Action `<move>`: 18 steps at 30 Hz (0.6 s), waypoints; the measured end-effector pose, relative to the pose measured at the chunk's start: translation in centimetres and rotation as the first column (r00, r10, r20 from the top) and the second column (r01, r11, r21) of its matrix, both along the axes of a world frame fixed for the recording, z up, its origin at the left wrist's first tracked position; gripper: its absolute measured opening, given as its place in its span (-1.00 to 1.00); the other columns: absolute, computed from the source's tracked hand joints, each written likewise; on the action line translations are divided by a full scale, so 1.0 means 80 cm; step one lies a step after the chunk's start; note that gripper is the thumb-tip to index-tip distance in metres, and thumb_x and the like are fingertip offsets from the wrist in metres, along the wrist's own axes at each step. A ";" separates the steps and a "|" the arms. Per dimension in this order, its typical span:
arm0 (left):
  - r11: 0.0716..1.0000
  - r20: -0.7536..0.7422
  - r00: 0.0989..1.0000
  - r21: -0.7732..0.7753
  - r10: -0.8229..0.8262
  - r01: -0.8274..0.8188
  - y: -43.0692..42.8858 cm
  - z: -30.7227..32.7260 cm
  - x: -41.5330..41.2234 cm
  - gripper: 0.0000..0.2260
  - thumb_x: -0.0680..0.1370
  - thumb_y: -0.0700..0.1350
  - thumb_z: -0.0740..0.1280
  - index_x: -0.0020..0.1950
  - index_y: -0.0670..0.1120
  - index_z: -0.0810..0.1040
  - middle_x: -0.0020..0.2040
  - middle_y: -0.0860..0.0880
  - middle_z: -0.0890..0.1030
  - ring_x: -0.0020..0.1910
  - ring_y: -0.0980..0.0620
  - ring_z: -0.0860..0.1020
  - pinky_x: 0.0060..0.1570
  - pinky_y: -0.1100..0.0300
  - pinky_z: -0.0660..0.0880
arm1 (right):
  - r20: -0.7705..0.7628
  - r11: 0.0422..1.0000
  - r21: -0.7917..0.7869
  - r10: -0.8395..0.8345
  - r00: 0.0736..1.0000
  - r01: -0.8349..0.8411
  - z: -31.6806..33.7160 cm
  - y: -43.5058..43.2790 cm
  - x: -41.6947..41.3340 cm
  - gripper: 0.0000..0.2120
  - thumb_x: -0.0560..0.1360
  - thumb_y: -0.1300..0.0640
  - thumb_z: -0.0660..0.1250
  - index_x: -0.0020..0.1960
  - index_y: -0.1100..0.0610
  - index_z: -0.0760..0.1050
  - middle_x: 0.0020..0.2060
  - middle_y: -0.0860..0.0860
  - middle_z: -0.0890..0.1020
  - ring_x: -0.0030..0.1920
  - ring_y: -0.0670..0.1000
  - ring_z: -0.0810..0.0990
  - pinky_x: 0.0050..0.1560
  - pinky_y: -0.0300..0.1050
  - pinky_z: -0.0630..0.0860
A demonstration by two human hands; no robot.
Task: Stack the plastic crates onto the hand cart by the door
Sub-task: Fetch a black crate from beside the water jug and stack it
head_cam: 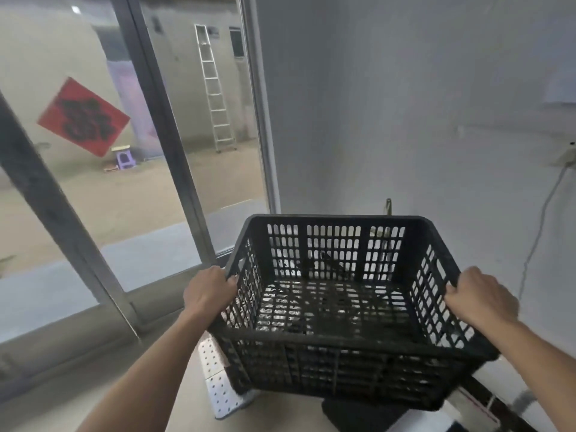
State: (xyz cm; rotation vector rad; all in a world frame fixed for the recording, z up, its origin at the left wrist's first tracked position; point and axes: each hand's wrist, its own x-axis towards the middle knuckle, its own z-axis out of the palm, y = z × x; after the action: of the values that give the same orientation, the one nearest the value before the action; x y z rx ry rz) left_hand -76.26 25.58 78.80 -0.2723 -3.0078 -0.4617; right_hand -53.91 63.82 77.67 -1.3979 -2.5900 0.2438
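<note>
- Between our two hands, held up in front of us, we see a black plastic crate (339, 310) with slotted walls and a slotted bottom, its open top facing up and nothing inside it.
- We have our left hand (207, 291) on the crate's left rim, fingers (232, 280) curled over the edge and clamped on it.
- We have our right hand (481, 299) on the right rim, fingers clamped over that edge in the same way.
- We see the crate tilted a little, its near wall lower than the far one, and clear of the floor.
- Below the crate's near left corner we see a white perforated platform (218, 385), which looks like part of the hand cart; a dark bar (495, 400) runs off at lower right, and we cannot tell what it belongs to.
- To our left stands a glass door (93, 182) with a dark metal frame and a red paper square (83, 116) stuck on the pane.
- Through the glass we see a ladder (215, 88) against an outside wall and a small purple stool (124, 159).
- Ahead of us is a plain grey wall (405, 120), with a thin cable (539, 229) hanging at right.
</note>
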 end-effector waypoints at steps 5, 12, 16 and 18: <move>0.998 -0.007 0.998 -0.005 0.061 -0.061 -0.060 -0.014 -0.045 -0.70 0.54 0.12 0.21 -0.12 -0.06 0.59 -0.35 0.00 0.58 -0.36 -0.04 0.59 -0.25 0.05 0.63 | -0.001 0.997 0.003 0.080 0.997 -0.080 -0.005 -0.030 -0.081 -0.81 0.54 0.09 0.33 -0.10 0.19 0.41 -0.33 0.05 0.53 -0.41 0.04 0.48 -0.45 -0.14 0.31; 0.978 0.026 0.978 -0.047 0.207 -0.205 -0.096 -0.059 -0.100 -0.63 0.51 0.13 0.28 -0.36 -0.12 0.46 -0.37 -0.05 0.57 -0.36 -0.12 0.59 -0.25 0.05 0.61 | 0.010 0.986 -0.021 0.165 0.986 -0.164 -0.038 -0.045 -0.200 -0.82 0.52 0.12 0.37 -0.11 0.21 0.44 -0.31 0.09 0.55 -0.36 0.10 0.56 -0.39 -0.11 0.49; 0.959 0.030 0.963 -0.106 0.267 -0.263 -0.093 -0.072 -0.147 -0.64 0.48 0.19 0.29 -0.27 -0.10 0.52 -0.30 -0.05 0.59 -0.31 -0.13 0.58 -0.27 0.08 0.57 | 0.085 0.979 -0.029 0.203 0.975 -0.201 -0.064 -0.038 -0.280 -0.82 0.51 0.16 0.39 -0.20 0.20 0.46 -0.36 0.07 0.57 -0.46 0.03 0.48 -0.49 -0.21 0.34; 0.950 0.049 0.955 -0.128 0.293 -0.285 -0.084 -0.073 -0.173 -0.69 0.49 0.18 0.30 -0.17 -0.07 0.56 -0.23 -0.05 0.60 -0.24 -0.14 0.59 -0.22 0.08 0.56 | 0.108 0.972 -0.024 0.234 0.966 -0.232 -0.073 -0.031 -0.323 -0.80 0.50 0.15 0.38 -0.25 0.18 0.47 -0.40 0.06 0.55 -0.48 0.03 0.49 -0.49 -0.23 0.34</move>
State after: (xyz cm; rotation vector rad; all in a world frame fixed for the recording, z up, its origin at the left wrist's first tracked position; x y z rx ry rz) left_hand -90.13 18.84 72.93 0.1808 -3.0724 -0.2676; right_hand -79.76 61.30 71.79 -1.1376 -2.8491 0.2193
